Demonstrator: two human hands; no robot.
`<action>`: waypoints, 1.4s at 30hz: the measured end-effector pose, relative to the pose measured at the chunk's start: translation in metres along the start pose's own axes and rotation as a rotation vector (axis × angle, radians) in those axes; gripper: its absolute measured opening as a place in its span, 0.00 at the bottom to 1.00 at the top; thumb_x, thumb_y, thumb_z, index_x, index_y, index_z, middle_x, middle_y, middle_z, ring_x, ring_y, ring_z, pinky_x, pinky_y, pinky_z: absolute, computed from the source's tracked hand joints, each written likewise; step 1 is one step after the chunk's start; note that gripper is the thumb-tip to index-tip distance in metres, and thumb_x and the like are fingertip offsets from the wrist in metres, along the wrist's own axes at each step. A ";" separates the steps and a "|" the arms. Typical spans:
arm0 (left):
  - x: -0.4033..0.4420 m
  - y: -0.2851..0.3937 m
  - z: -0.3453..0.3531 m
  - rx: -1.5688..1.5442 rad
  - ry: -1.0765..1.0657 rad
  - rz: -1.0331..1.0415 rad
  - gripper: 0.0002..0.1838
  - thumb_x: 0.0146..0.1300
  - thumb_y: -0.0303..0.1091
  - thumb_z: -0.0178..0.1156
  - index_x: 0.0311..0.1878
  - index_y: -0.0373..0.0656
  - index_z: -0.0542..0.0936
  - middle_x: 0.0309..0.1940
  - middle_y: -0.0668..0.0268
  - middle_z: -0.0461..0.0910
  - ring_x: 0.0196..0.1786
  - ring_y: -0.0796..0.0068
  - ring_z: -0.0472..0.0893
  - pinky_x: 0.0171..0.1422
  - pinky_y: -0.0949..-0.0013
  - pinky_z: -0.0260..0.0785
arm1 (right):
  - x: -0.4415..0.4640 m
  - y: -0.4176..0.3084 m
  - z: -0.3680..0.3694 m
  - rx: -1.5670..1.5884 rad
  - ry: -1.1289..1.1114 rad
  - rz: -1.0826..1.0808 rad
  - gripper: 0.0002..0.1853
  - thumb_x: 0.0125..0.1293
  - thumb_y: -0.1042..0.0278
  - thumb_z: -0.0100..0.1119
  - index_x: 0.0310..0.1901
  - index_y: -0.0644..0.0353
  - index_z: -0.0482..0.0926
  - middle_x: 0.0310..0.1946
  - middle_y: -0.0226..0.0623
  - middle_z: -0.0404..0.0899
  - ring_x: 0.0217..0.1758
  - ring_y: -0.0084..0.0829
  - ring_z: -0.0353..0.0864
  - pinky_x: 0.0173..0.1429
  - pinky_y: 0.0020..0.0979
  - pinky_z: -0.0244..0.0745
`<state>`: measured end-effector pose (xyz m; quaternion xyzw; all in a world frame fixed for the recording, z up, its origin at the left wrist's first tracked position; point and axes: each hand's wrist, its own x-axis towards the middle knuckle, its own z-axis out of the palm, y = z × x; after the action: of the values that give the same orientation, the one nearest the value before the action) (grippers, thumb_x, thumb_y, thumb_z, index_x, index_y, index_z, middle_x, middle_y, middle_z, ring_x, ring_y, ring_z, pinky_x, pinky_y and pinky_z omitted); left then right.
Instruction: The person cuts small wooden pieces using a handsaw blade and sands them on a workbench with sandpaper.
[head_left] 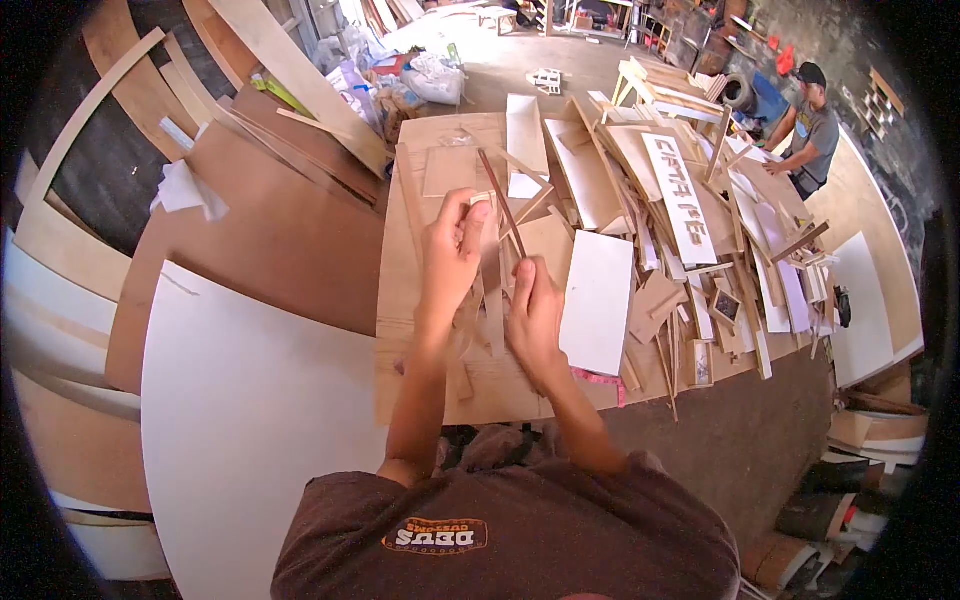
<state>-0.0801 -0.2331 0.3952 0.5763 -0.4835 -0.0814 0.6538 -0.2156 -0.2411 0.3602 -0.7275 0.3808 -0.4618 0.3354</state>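
Observation:
Above the plywood worktable, my left hand (455, 245) is raised, its fingers closed on a small pale wooden piece (482, 197). My right hand (535, 312) grips the lower end of a thin, dark reddish-brown strip (504, 208). The strip slants up and to the left, its upper part just right of the pale piece; I cannot tell whether the two touch. Beneath my hands lie wood offcuts and a flat square board (451, 172). A white rectangular panel (597, 303) lies just right of my right hand.
A heap of boards and strips, with a cut-out letter panel (677, 200), covers the table's right side. A pink tape measure (600, 378) lies at the front edge. Large sheets (250, 370) stand at left. A person in a cap (812, 135) works at far right.

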 end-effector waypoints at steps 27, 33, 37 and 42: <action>-0.026 0.031 0.023 0.097 0.121 0.117 0.08 0.68 0.32 0.63 0.43 0.37 0.80 0.27 0.63 0.82 0.28 0.78 0.78 0.32 0.73 0.70 | 0.026 -0.017 -0.003 -0.338 -0.059 -0.095 0.08 0.72 0.65 0.48 0.46 0.59 0.68 0.20 0.57 0.78 0.26 0.57 0.82 0.29 0.54 0.76; -0.024 0.027 0.033 0.122 0.086 0.200 0.08 0.68 0.33 0.63 0.43 0.37 0.80 0.28 0.59 0.83 0.24 0.72 0.82 0.27 0.69 0.72 | 0.023 -0.001 -0.003 -0.270 0.027 -0.123 0.08 0.72 0.67 0.49 0.47 0.60 0.68 0.21 0.56 0.78 0.26 0.56 0.82 0.28 0.53 0.76; -0.026 0.033 0.040 0.112 0.076 0.203 0.09 0.67 0.34 0.64 0.43 0.37 0.80 0.28 0.59 0.83 0.24 0.72 0.82 0.28 0.69 0.72 | 0.021 0.001 -0.009 -0.251 0.036 -0.089 0.10 0.72 0.67 0.49 0.50 0.61 0.69 0.21 0.56 0.79 0.26 0.57 0.82 0.28 0.53 0.75; -0.008 0.021 0.041 0.204 0.167 0.095 0.11 0.69 0.38 0.62 0.43 0.40 0.80 0.25 0.60 0.82 0.22 0.73 0.80 0.28 0.69 0.70 | -0.007 0.056 0.014 -0.341 0.022 -0.040 0.10 0.73 0.66 0.49 0.49 0.62 0.68 0.22 0.58 0.78 0.26 0.60 0.80 0.28 0.55 0.72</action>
<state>-0.1233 -0.2485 0.4036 0.6210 -0.4600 0.0474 0.6329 -0.2188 -0.2603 0.3051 -0.7763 0.4426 -0.4049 0.1937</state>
